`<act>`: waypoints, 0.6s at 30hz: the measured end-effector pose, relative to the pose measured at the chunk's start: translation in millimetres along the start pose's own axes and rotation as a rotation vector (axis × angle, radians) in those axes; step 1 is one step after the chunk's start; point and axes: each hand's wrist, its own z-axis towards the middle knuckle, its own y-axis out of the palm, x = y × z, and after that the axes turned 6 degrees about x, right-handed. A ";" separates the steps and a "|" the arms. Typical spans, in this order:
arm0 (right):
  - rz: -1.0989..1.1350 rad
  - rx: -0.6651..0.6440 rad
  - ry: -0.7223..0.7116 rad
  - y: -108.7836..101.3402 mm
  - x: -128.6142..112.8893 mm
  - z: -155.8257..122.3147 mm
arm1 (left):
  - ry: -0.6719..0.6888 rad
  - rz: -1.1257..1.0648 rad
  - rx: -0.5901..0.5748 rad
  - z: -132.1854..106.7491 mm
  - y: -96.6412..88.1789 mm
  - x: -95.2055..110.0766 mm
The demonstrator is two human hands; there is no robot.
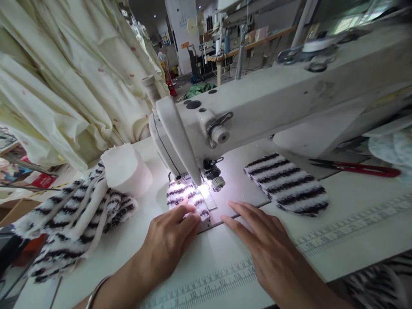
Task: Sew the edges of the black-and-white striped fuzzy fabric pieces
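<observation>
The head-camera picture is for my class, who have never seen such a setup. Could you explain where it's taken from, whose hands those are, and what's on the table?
The camera is worn on the worker's head, looking forward and down, so these are that person's own bare hands; there is no robot. The big pale machine is a sewing machine. Beneath its head is a small striped piece. The left hand has its fingers on it; whether they pinch or press is hard to tell. The right hand is open, fingers spread, holding nothing. On the table, to the right, lie a second striped piece and red-handled snips; to the left, a striped fabric heap and some white cloth. Ruler markings run along the near side.
</observation>
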 end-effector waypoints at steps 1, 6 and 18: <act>-0.011 -0.002 -0.012 -0.4 -0.7 0.1 | 0.014 -0.002 0.000 -0.8 -0.2 0.1; -0.094 -0.027 -0.072 5.7 -11.6 1.6 | 0.056 -0.028 -0.011 -2.9 -1.6 2.1; -0.172 -0.021 -0.129 27.1 -18.4 43.8 | 0.021 0.009 -0.002 12.6 5.0 -27.7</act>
